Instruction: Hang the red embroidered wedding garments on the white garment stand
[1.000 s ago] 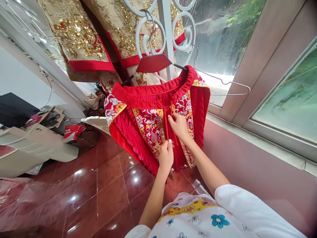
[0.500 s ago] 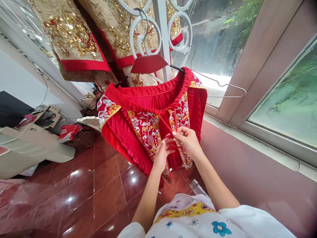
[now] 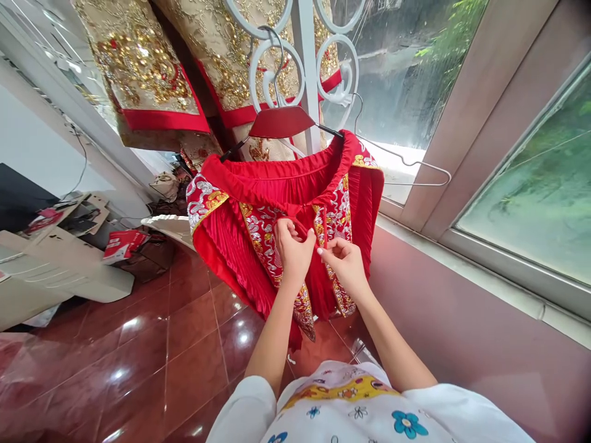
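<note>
A red pleated skirt with embroidered gold and silver panels hangs from a red hanger on a white scrolled rack. Thin red drawstrings hang from its elastic waistband at the front. My left hand is closed on a loop of the drawstring just below the waistband. My right hand pinches the other string end right beside it, fingertips almost touching the left hand.
Gold sequined garments hang behind the skirt. An empty wire hanger sticks out to the right in front of the window. A white printer and red papers stand at the left on the glossy red tile floor.
My left hand rose from low on the hanging string to the waistband, now curled round a loop. My right hand dropped and closed in beside it.
</note>
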`<move>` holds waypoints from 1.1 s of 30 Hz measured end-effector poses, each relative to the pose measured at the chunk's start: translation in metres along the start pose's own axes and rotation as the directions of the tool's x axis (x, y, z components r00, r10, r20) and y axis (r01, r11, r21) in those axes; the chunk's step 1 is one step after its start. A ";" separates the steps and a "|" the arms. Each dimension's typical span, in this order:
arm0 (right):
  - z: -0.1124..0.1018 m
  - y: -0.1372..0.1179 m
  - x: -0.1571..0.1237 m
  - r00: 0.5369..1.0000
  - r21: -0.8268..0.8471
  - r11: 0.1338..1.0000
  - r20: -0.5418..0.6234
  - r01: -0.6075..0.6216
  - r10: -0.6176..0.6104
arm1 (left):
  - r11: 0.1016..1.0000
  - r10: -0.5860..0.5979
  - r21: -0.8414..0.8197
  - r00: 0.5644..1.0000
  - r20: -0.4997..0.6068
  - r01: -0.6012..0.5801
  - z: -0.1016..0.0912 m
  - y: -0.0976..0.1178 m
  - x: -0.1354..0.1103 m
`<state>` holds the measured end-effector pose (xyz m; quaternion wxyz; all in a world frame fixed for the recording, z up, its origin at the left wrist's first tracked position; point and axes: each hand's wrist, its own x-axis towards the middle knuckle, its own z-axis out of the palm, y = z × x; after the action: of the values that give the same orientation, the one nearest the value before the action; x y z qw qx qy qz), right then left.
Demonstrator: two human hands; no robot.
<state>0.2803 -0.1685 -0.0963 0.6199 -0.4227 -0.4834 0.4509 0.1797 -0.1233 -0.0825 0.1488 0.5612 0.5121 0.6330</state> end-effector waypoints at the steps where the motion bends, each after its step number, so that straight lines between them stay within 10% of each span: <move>1: -0.001 0.000 0.000 1.000 -0.012 1.000 0.001 0.004 -0.004 | 0.994 -0.070 -0.081 0.998 -0.004 0.069 0.002 -0.003 0.000; 7: -0.001 0.000 -0.001 1.000 -0.025 0.999 -0.011 0.027 -0.028 | 0.667 -0.319 -0.504 0.822 0.472 0.548 -0.002 -0.012 -0.002; 16: 0.005 0.004 0.002 1.000 0.016 1.000 0.004 0.015 -0.015 | 0.276 -0.423 -0.641 0.689 0.588 0.716 -0.018 -0.030 -0.016; 26: -0.001 -0.004 0.005 0.997 0.119 0.990 0.028 -0.072 0.069 | 0.471 -0.306 -0.801 0.920 0.245 0.370 -0.081 -0.032 -0.002; 33: -0.002 -0.012 0.007 0.999 0.027 0.999 0.031 -0.041 0.040 | 0.814 -0.385 -0.455 0.922 0.042 0.361 -0.126 -0.060 -0.005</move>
<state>0.2848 -0.1648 -0.0832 0.6090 -0.4168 -0.4778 0.4765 0.0493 -0.1621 -0.1151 0.3835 0.3828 0.4535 0.7077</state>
